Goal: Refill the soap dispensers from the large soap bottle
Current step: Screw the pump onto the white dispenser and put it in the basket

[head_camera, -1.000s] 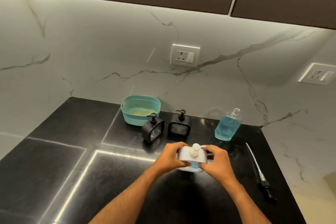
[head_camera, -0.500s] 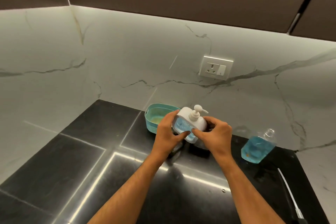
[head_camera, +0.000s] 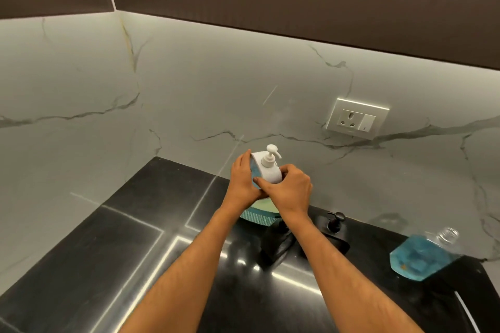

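Observation:
I hold a white soap dispenser (head_camera: 267,170) with blue soap inside, upright in the air above the teal basket (head_camera: 258,215). My left hand (head_camera: 243,184) grips its left side and my right hand (head_camera: 290,189) wraps its right side and front. Its white pump is on top. Two black dispensers stand on the counter: one (head_camera: 276,246) partly hidden under my right forearm, the other (head_camera: 334,227) just right of it. The large clear soap bottle (head_camera: 422,257), uncapped and part full of blue soap, stands at the right.
The black counter (head_camera: 108,265) meets a marble backsplash at the back and left. A wall socket (head_camera: 357,121) sits on the backsplash. Dark cabinets hang overhead. A white pump tube (head_camera: 464,311) lies at the lower right edge.
Both hands lifted the white dispenser off the counter front and carried it back and left, to above the teal basket. The view swung left.

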Available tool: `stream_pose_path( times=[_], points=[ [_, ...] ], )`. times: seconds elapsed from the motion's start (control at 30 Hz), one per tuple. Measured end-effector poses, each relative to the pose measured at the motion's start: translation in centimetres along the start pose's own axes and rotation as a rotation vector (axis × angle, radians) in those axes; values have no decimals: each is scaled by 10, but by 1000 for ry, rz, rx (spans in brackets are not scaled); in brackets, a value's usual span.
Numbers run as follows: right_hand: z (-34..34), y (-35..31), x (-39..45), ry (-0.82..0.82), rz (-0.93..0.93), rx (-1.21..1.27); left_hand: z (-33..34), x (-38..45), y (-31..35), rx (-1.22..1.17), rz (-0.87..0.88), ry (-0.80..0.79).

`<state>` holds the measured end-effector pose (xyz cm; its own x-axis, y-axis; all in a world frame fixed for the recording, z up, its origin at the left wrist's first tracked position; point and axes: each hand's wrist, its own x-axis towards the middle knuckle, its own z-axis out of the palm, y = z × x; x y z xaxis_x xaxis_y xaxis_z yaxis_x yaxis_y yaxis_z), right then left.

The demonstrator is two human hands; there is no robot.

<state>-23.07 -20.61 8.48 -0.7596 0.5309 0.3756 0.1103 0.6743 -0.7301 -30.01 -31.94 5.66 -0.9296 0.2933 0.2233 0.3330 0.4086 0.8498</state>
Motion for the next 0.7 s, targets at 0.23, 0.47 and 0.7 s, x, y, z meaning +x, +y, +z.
stream_pose_path(
  times=[0.23, 0.47, 0.7],
  points=[
    [30, 17, 39, -283, 127, -6, -14, 41, -38, -73, -71, -225],
    [65, 33, 57, -460, 283, -45, -12, 62, -59, -34, -123, -411],
    [91, 44, 55, -539, 369, -94, 1, 63, -75, 81, -97, -460]
  ],
)
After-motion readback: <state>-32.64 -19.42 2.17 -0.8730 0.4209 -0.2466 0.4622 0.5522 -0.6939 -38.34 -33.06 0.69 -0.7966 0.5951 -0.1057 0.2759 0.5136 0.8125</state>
